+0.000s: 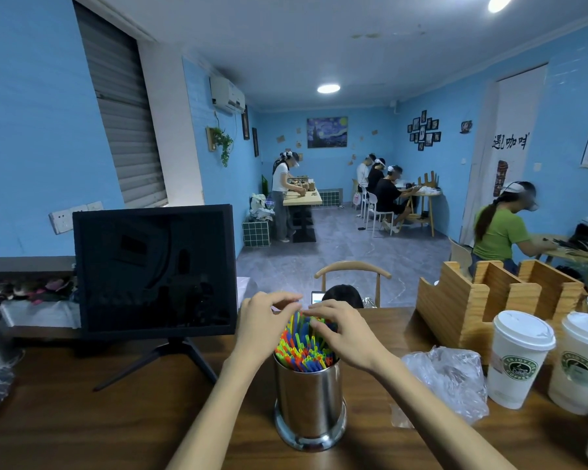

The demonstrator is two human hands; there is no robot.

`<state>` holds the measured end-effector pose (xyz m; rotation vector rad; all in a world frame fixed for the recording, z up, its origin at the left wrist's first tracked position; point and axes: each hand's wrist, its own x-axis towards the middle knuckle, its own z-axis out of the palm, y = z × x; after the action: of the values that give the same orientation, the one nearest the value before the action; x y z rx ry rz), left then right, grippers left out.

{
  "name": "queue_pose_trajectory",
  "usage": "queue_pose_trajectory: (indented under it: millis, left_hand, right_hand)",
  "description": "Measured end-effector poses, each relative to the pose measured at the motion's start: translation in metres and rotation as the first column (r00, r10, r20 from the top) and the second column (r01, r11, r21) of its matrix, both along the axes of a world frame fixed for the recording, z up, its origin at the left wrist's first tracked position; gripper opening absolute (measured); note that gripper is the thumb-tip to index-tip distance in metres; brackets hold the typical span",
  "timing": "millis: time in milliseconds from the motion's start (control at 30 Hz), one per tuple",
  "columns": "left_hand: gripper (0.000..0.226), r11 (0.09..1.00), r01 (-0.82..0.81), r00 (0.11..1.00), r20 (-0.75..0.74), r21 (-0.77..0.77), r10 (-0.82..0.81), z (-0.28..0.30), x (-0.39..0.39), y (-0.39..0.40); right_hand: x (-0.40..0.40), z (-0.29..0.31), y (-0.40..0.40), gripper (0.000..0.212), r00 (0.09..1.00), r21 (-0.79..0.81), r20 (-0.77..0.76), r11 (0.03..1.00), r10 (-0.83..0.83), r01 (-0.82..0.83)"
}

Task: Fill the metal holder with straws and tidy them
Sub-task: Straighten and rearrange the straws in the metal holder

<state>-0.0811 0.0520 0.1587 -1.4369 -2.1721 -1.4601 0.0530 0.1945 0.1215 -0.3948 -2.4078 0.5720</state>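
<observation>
Head view: metal holder (310, 405) near the table's front edge looks full; left hand (262, 329) and right hand (345, 334), fingers loosely curled, touch straws (302, 351), tidying; next, evening the tips.

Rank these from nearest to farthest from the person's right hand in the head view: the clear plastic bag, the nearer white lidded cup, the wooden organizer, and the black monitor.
From the right hand:
1. Clear plastic bag, just right of it on the table.
2. Nearer white lidded cup, farther right, and the wooden organizer, right and behind: too close to call.
3. Black monitor, away on the left, past the straws.
</observation>
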Motion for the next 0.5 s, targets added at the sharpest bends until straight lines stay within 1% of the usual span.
queue_pose_trajectory:
  millis: [100,167,233,333,400,433,500]
  left_hand:
    - [0.017,0.976,-0.017,0.995,0.098,0.219,-0.005,0.009,0.004,0.001]
    - [0.017,0.925,-0.044,0.984,0.175,0.378,-0.025,0.017,0.007,0.002]
    - [0.017,0.862,-0.068,0.972,0.227,0.503,-0.056,0.028,0.009,0.0]
    - [0.021,0.776,-0.099,0.957,0.274,0.623,-0.098,0.042,0.011,-0.004]
    - [0.023,0.728,-0.114,0.941,0.308,0.676,-0.14,0.047,0.009,-0.006]
    - [0.022,0.711,-0.12,0.934,0.322,0.693,-0.156,0.048,0.007,-0.006]
    - [0.02,0.702,-0.131,0.929,0.335,0.7,-0.161,0.045,0.004,-0.005]
  right_hand:
    - [-0.001,0.005,-0.005,0.023,0.998,0.012,-0.054,0.999,0.033,-0.032]
    - [-0.001,0.009,-0.008,0.022,0.995,-0.025,-0.071,0.997,0.065,-0.067]
    - [-0.001,0.012,-0.008,0.023,0.993,-0.084,-0.088,0.993,0.077,-0.085]
    - [-0.001,0.014,-0.004,0.026,0.995,-0.212,-0.077,0.974,0.069,-0.084]
    - [-0.001,0.014,-0.001,0.022,0.997,-0.248,-0.055,0.967,0.053,-0.065]
    - [-0.001,0.013,0.001,0.02,0.998,-0.248,-0.053,0.968,0.033,-0.045]
    - [-0.001,0.014,0.004,0.021,0.994,-0.273,-0.113,0.961,0.003,-0.034]
